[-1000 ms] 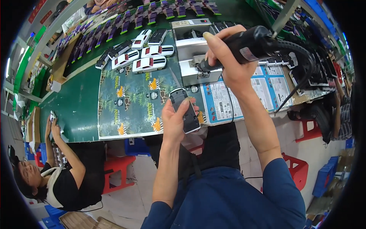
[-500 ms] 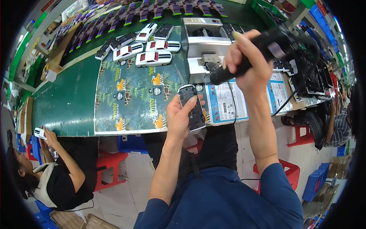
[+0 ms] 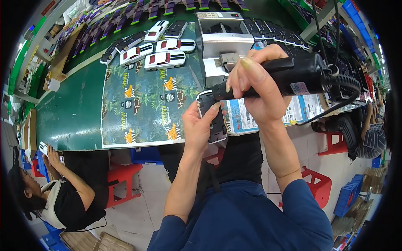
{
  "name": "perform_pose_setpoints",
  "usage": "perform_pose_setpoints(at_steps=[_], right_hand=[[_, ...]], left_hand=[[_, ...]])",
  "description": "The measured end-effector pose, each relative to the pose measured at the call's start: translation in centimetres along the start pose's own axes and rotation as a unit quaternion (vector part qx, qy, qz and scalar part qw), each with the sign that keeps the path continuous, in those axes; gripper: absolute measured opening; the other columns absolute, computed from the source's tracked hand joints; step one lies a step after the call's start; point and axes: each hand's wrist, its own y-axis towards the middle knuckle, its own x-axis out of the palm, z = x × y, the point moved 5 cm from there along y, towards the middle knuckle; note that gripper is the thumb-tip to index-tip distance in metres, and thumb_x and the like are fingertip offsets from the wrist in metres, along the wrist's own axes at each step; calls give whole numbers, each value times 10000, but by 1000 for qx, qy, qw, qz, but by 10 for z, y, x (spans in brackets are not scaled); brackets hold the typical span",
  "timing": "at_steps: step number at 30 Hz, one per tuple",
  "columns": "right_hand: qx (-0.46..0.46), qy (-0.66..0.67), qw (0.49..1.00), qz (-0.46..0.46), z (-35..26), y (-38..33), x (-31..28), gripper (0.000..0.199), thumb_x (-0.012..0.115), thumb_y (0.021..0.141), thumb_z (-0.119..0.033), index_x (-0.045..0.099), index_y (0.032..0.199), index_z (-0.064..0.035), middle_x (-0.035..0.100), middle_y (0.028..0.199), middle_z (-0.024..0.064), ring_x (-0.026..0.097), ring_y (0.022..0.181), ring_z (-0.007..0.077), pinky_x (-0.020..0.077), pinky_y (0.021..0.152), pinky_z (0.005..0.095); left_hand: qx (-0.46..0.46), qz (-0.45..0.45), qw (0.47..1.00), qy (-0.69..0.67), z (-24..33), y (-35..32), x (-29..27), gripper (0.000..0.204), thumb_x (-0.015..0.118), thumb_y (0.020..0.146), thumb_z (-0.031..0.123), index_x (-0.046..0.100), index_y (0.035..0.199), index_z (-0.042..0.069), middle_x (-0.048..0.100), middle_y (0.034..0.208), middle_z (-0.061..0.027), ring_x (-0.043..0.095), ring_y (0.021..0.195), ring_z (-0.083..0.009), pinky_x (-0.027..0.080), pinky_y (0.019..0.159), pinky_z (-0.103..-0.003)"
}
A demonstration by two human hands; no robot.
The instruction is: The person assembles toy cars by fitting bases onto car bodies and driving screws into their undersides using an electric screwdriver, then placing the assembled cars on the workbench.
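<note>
Black plastic first: we note the electric screwdriver (image 3: 289,77), clamped in our right hand (image 3: 259,90), has swung down since a second ago, when it sat raised and clear; its tip now meets the upper end of the dark toy car chassis (image 3: 212,119). We judge the fastening step is under way. Our left hand (image 3: 200,127) wraps the chassis, thumb across its top face, fingers (image 3: 193,138) curled behind it, so the piece lies upright between thumb and fingers. Finished white toy cars (image 3: 165,58) sit well beyond the fingertips on the green table (image 3: 71,121).
</note>
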Motion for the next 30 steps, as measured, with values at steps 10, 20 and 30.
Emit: perform_pose_setpoints(at_steps=[10, 20, 30], right_hand=[[-5, -134, 986, -103, 2, -6, 4, 134, 582, 873, -60, 454, 839, -38, 504, 636, 75, 488, 494, 139, 484, 542, 316], [100, 43, 994, -30, 15, -8, -11, 238, 744, 765, -53, 507, 753, -77, 566, 630, 35, 491, 547, 68, 403, 530, 231], [84, 15, 994, -64, 9, -16, -9, 232, 742, 780, -61, 510, 780, -79, 570, 647, 30, 504, 582, 72, 413, 569, 236]], left_hand=[[36, -2, 999, 16, -1, 0, -1, 193, 668, 905, 66, 636, 1082, -4, 690, 887, -42, 633, 753, -82, 523, 669, -232], [13, -19, 998, 63, -6, 2, -6, 200, 680, 886, 48, 634, 1067, -22, 692, 910, -68, 632, 769, -89, 532, 696, -241], [54, -2, 996, 78, 1, -2, -1, 201, 698, 871, 48, 642, 1051, -21, 696, 892, -71, 644, 773, -96, 537, 694, -240]])
